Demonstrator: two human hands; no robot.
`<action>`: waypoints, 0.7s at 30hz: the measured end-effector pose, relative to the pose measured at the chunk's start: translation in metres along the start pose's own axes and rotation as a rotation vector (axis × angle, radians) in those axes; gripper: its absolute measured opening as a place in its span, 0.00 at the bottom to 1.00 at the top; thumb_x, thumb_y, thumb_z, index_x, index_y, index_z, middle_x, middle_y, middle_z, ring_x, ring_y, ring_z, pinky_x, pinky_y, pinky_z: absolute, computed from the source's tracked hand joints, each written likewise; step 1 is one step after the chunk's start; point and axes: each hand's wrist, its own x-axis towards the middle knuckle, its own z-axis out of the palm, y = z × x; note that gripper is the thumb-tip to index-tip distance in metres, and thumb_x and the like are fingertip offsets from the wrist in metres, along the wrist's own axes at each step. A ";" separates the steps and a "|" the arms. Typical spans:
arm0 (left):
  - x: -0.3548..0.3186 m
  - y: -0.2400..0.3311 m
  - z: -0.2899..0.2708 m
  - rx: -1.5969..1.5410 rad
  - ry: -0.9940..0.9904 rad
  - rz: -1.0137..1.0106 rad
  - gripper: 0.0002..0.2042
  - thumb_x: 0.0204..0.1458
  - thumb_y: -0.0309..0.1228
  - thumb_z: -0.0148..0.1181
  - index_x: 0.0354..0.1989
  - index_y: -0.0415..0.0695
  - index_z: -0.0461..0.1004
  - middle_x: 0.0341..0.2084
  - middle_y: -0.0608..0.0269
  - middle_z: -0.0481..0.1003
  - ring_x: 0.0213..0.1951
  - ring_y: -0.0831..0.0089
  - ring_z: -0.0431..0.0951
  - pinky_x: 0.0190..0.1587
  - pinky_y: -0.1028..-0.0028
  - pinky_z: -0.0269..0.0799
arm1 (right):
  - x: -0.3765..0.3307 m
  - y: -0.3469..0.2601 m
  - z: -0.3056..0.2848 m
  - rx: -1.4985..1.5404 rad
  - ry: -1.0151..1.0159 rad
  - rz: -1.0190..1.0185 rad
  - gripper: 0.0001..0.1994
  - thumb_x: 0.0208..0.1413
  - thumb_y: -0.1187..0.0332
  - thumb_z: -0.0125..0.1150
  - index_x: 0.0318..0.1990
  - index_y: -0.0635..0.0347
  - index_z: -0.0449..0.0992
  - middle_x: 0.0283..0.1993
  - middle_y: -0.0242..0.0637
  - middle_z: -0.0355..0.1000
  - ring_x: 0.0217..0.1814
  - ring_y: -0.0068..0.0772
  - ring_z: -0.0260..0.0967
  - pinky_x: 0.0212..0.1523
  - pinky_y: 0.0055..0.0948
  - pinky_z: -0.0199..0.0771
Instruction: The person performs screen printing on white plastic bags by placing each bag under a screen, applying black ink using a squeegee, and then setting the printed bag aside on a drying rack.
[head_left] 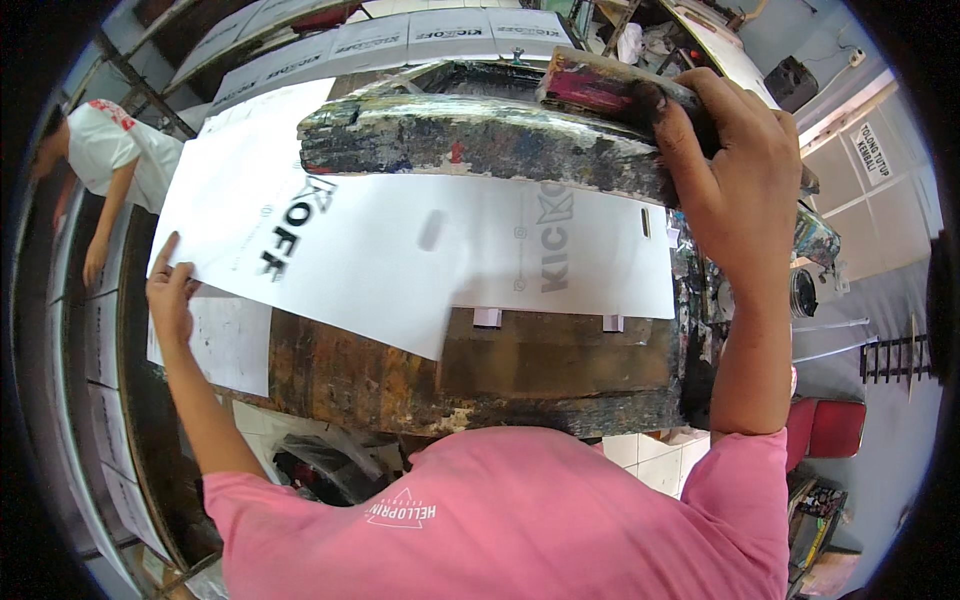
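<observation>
My left hand (pixel 172 292) pinches the near left edge of a white printed sheet (pixel 345 275). Bold black lettering marks this sheet, which slants over the table. Beside it, and partly overlapped, a second white sheet (pixel 620 265) with greyer lettering lies on a brown base board (pixel 555 365). Above both sheets, an ink-crusted wooden screen frame (pixel 480 145) is raised at its near side. My right hand (pixel 735 165) wraps round the right end of a stained wooden squeegee (pixel 590 85) resting at the frame; whether its fingers also grip the frame is hidden.
White tabs (pixel 487 318) sit along the base board's near edge. Printed sheets (pixel 450 35) lie in a row on the far rack. At left, a person in a white shirt (pixel 110 150) stands by racks of more sheets (pixel 105 340). A red chair (pixel 838 428) is at right.
</observation>
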 end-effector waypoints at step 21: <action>-0.263 0.059 0.194 -1.188 -0.705 -0.700 0.46 0.60 0.70 0.39 0.66 0.35 0.61 0.58 0.41 0.71 0.63 0.46 0.70 0.68 0.48 0.63 | -0.117 -0.001 0.032 0.424 -0.765 -0.144 0.20 0.54 0.67 0.68 0.54 0.60 0.75 0.45 0.47 0.72 0.48 0.53 0.69 0.53 0.47 0.67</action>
